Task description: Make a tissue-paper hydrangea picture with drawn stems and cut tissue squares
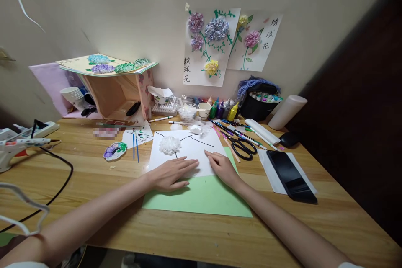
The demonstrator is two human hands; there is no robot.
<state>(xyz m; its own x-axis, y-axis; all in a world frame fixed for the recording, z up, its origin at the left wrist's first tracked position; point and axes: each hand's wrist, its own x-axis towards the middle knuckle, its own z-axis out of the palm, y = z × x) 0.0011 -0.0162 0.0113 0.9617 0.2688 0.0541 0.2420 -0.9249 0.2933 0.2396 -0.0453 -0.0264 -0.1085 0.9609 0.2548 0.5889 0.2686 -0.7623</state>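
Note:
A white sheet of paper lies on a larger green sheet. On the white sheet are drawn dark stems and a raised cluster of white paper petals. My left hand rests flat over the lower left of the white sheet, fingers stretched, just below the petal cluster, with nothing in it. From the right, my right hand touches the same sheet, its index finger extended and the other fingers bent. No object shows in it. A small crumpled white paper piece sits at the sheet's top edge.
Black scissors and several pens lie to the right, near a phone. Paint bottles and a paper cup stand behind. A paint palette, two blue brushes and a glue gun are leftward.

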